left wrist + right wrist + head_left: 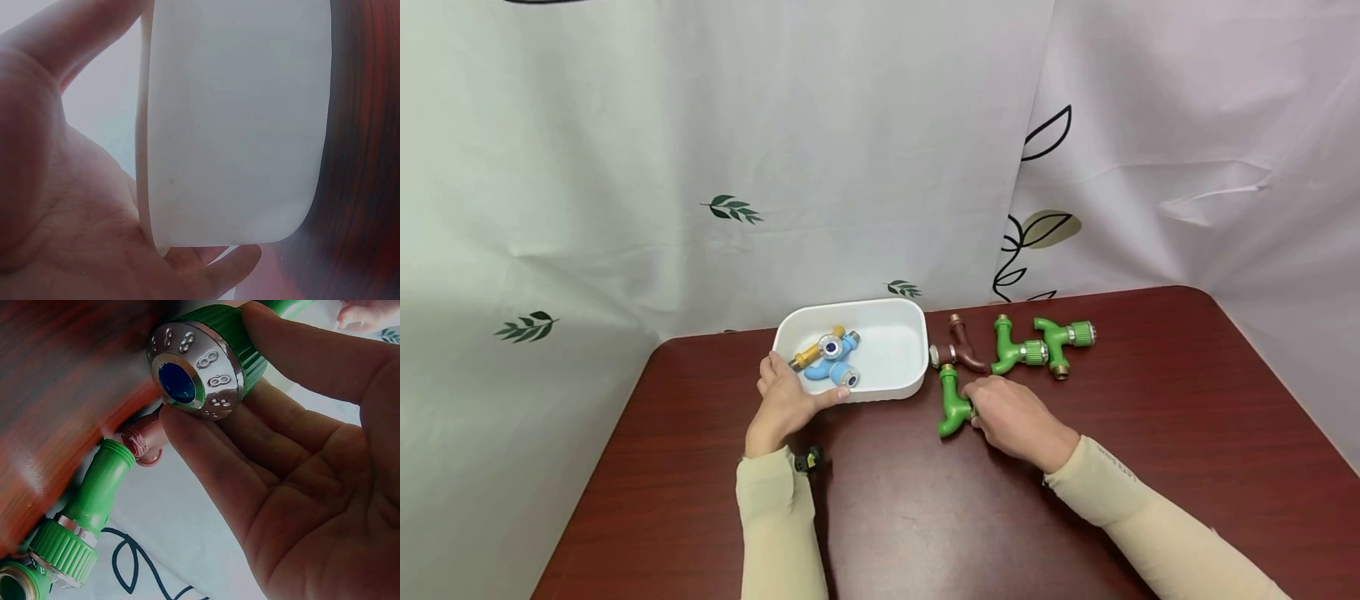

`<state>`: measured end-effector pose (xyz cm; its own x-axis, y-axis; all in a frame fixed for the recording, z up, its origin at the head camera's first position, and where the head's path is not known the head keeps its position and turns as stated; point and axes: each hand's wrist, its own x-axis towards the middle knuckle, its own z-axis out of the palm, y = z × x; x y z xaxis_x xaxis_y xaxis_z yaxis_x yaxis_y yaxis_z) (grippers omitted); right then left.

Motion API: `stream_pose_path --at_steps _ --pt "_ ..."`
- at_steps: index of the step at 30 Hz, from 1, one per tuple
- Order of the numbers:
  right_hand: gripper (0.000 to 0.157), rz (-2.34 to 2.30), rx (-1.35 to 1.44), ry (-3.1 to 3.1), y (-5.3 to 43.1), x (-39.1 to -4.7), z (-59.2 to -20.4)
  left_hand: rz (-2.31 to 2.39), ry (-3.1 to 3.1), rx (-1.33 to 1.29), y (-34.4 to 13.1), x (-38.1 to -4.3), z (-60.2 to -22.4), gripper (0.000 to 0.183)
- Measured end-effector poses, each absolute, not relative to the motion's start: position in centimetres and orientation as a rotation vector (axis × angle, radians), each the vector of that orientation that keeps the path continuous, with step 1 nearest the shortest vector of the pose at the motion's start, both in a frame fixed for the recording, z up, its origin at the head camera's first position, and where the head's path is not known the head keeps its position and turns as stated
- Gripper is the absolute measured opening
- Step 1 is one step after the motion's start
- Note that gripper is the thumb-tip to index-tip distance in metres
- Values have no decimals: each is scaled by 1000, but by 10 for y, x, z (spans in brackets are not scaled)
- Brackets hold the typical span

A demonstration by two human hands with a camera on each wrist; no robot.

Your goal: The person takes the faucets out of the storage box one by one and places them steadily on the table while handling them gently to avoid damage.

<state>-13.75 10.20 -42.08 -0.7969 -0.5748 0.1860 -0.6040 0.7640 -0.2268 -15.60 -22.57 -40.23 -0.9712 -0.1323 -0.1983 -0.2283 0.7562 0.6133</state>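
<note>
My left hand holds the front left corner of a white plastic tray, thumb along the front rim and fingers around the left side. Inside the tray lie a yellow tap and a light blue tap, one across the other. With my right hand I grip a green tap by its ribbed knob. The knob's chrome cap with a blue centre faces the right wrist camera. This tap's threaded end points toward the back, close to a brown tap.
Two more green taps, one nearer and one farther right, lie behind my right hand. A dark red wooden table carries everything. Its back edge meets a white curtain with leaf prints.
</note>
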Motion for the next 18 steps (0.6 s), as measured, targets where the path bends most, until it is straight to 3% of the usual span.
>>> stream_pose_path --at_steps 18 --pt "21 419 957 -2888 99 -139 -420 1004 2812 -291 -226 -156 -403 137"
